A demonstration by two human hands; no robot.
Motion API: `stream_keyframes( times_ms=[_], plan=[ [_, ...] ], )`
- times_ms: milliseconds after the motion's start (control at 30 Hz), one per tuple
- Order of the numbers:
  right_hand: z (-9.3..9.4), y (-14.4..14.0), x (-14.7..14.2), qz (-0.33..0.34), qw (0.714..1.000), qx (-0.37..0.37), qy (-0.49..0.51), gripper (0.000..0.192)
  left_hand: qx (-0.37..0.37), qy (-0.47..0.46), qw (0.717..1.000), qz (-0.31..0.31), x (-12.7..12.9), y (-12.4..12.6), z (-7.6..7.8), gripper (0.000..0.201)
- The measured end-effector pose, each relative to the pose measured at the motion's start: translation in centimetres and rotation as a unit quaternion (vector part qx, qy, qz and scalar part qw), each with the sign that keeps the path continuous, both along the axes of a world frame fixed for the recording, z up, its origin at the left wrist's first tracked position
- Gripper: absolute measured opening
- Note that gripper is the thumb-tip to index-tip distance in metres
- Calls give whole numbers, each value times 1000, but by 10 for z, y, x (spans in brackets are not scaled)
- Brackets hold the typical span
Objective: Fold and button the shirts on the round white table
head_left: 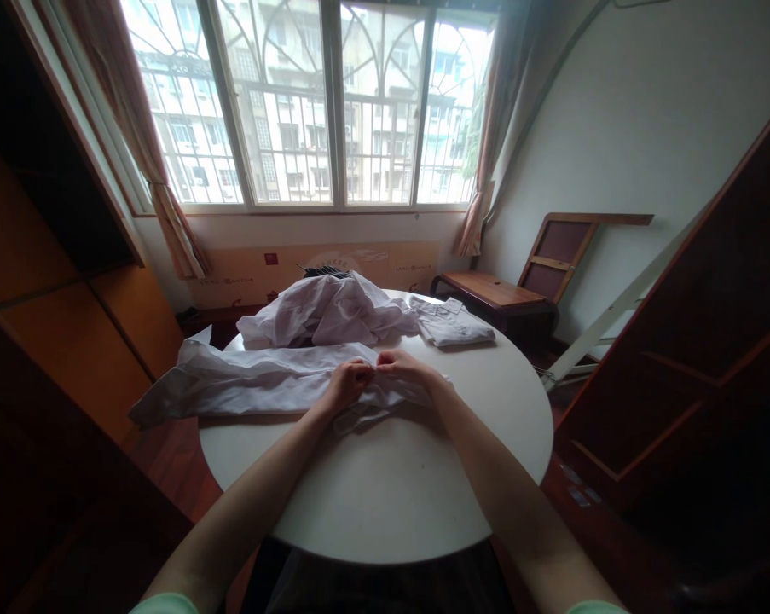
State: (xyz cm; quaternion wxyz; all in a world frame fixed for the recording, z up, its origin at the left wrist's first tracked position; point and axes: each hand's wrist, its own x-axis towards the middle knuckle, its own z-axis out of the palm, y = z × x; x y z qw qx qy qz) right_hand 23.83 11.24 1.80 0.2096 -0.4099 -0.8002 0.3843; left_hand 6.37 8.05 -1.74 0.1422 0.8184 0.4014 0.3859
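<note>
The left hand (348, 381) and right hand (402, 367) both pinch the white shirt (263, 379) lying flat across the round desk (390, 486). One folded shirt (452, 324) sits done (far right side). A crumpled pile (327, 311) waits behind.

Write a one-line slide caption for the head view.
Both hands, left hand and right hand, pinch a white shirt on a round white table.

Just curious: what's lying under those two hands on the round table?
A long white garment lies under both hands, spread leftward past the table edge. The fingers pinch its cloth. The part beneath the hands is covered.
</note>
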Motion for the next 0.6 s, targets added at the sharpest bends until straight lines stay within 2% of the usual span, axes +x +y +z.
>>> stream_keyframes(
  times_ms=[400,600],
  plan=[
    [-3,1,-1,-12,1000,5,-16,10,-3,48,998,32,1,-4,7,28],
    [-8,5,-1,-13,1000,20,-17,12,-26,33,999,34,1,-2,5,24]
  ],
)
